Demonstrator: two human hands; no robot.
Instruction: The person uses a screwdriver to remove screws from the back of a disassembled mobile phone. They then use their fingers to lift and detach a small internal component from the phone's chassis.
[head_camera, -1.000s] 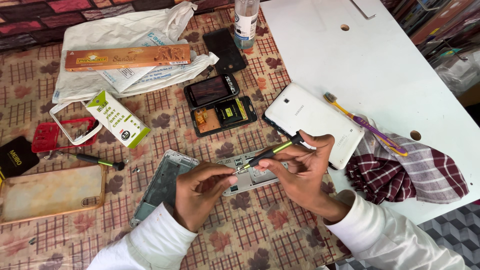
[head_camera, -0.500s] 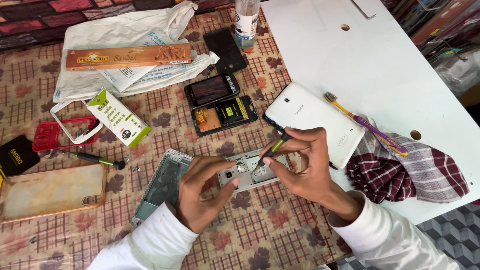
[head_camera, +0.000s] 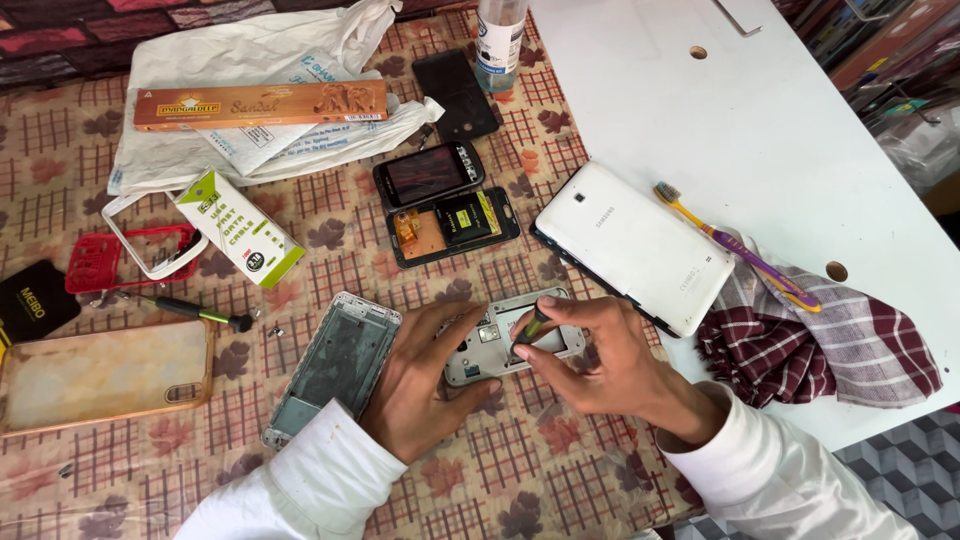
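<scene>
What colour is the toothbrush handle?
The toothbrush handle is yellow and purple, seen in the head view.

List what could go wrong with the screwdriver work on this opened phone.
1. The right hand holds the screwdriver nearly upright on the phone frame; a slip could scratch parts inside.
2. The left hand steadies the frame close by; a slipped tip might jab a finger.
3. Tiny screws could vanish on the patterned cloth.
</scene>
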